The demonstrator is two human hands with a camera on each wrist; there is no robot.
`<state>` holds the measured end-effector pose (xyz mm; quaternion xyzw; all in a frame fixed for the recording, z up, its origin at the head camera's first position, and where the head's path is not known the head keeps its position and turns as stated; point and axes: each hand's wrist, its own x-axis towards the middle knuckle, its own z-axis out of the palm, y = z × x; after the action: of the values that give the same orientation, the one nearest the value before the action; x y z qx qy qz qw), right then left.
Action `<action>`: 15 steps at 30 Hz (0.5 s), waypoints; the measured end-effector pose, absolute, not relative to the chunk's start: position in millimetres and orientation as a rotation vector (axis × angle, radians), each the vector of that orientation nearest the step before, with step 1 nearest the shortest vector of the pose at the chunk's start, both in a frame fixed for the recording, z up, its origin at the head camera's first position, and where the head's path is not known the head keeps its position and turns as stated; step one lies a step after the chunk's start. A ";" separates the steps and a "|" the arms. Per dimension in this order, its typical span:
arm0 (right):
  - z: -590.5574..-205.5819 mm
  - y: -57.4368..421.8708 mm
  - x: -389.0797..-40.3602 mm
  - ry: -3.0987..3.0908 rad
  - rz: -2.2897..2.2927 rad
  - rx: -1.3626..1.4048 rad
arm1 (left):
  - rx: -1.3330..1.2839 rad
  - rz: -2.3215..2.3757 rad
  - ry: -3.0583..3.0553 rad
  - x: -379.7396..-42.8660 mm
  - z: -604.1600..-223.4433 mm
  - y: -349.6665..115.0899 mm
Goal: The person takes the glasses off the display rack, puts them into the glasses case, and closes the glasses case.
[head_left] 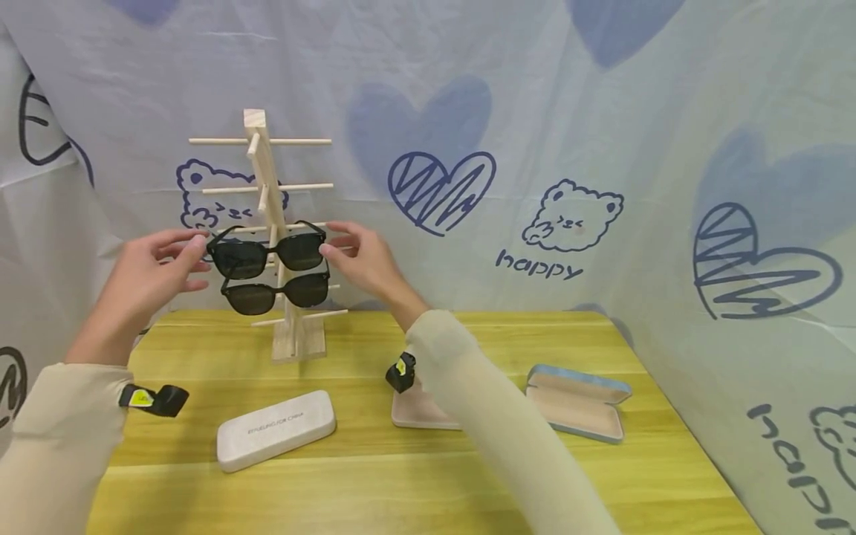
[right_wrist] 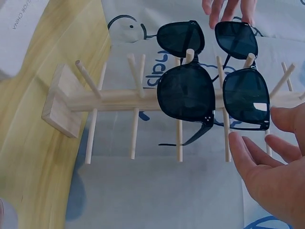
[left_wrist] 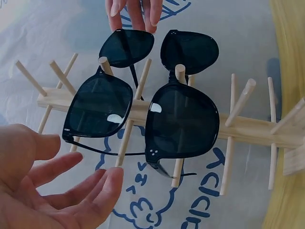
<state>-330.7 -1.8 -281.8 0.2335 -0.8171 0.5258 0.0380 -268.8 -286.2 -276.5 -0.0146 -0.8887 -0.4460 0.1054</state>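
A pair of black sunglasses hangs on a wooden peg stand, with a second, similar pair of sunglasses directly beneath it. My left hand is at the left hinge of the upper pair; in the left wrist view its thumb tip lies close to the frame corner and the other fingers spread loosely below. At the opposite hinge is my right hand. Its thumb reaches the lens edge in the right wrist view, and the relaxed fingers extend near the temple arm without curling round it.
On the yellow wood-grain table lies a closed white glasses case. An open blue case with a pale lining sits at the right. Partly hidden by my right sleeve is another pale case. A patterned cloth hangs behind.
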 end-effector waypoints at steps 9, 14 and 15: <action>-285.8 -7.3 -329.7 -2.468 1.664 0.751 | 0.036 -1.438 -2.507 -276.4 -277.8 -281.6; -286.5 -9.9 -328.9 -2.478 1.654 0.729 | 0.020 -1.449 -2.488 -278.8 -277.7 -279.3; -286.3 -10.0 -328.3 -2.478 1.651 0.730 | 0.021 -1.451 -2.480 -278.6 -277.6 -278.5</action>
<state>-328.3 -10.0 -286.3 0.2379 -0.8077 0.5382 0.0381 -278.6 -278.5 -277.6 0.0072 -0.8553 -0.5006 0.1338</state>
